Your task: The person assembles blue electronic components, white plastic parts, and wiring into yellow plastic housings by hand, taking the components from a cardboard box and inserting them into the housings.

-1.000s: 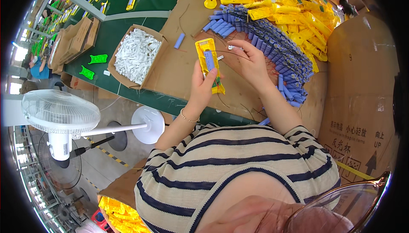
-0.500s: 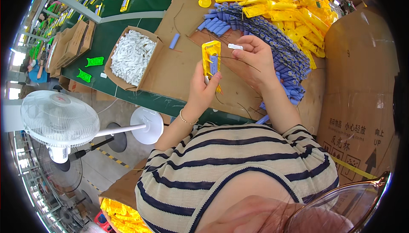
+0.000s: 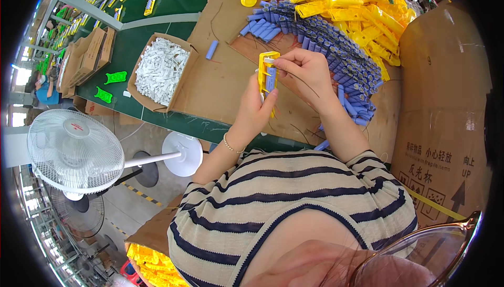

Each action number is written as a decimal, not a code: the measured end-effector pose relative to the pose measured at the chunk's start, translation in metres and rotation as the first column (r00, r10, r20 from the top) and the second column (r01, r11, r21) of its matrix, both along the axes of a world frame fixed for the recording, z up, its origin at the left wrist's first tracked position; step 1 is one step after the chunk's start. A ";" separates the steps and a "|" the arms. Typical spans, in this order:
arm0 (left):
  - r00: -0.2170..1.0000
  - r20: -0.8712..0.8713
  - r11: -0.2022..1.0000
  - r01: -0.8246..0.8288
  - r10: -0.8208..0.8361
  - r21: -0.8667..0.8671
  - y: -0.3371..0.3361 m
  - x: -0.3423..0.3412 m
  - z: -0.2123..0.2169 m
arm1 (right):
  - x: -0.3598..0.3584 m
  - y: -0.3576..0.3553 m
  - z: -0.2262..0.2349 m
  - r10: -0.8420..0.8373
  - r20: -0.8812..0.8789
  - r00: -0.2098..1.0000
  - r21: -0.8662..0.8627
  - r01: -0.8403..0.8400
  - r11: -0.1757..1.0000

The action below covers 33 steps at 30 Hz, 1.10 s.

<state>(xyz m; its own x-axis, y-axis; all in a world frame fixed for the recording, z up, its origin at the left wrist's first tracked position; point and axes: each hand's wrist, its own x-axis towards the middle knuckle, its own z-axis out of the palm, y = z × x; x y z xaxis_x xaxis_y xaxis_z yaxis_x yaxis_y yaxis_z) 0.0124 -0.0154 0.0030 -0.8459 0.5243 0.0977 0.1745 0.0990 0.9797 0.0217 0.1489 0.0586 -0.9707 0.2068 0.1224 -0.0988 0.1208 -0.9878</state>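
Observation:
My left hand (image 3: 252, 111) is closed round the lower part of a long yellow plastic housing (image 3: 262, 67), held upright over the cardboard-covered table. Inside the housing lies a blue cylindrical battery cell (image 3: 270, 81) with thin wires. Between thumb and fingertips, my right hand (image 3: 311, 74) pinches a small white plastic piece (image 3: 269, 60) at the housing's upper end, just above the cell. The fingertips partly cover this piece, so how far it sits inside cannot be seen. A dark wire hangs below my right hand.
Many blue cells (image 3: 336, 43) lie massed at the right, with yellow housings (image 3: 362, 6) heaped behind. Left of my hands are a single cell (image 3: 212, 49), a carton (image 3: 182, 86) of white pieces and green parts (image 3: 116, 77). A fan (image 3: 76, 148) stands left; a tall carton (image 3: 446, 92), right.
My right hand has moved left with the white piece, from beside the housing to its upper end. The left hand has shifted slightly right with the housing.

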 end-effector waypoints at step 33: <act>0.956 0.273 0.995 0.098 -0.103 0.034 0.001 0.010 0.011 | -0.013 0.013 -0.001 -0.013 -0.239 0.971 0.552 0.147 0.821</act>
<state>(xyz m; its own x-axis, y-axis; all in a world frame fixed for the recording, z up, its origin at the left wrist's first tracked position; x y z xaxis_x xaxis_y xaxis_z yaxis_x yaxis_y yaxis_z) 0.0222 -0.0146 0.0138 -0.7846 0.6084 -0.1194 -0.0930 0.0749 0.9928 0.0082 0.1615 0.0579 -0.8888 0.1128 0.4443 -0.2649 0.6646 -0.6987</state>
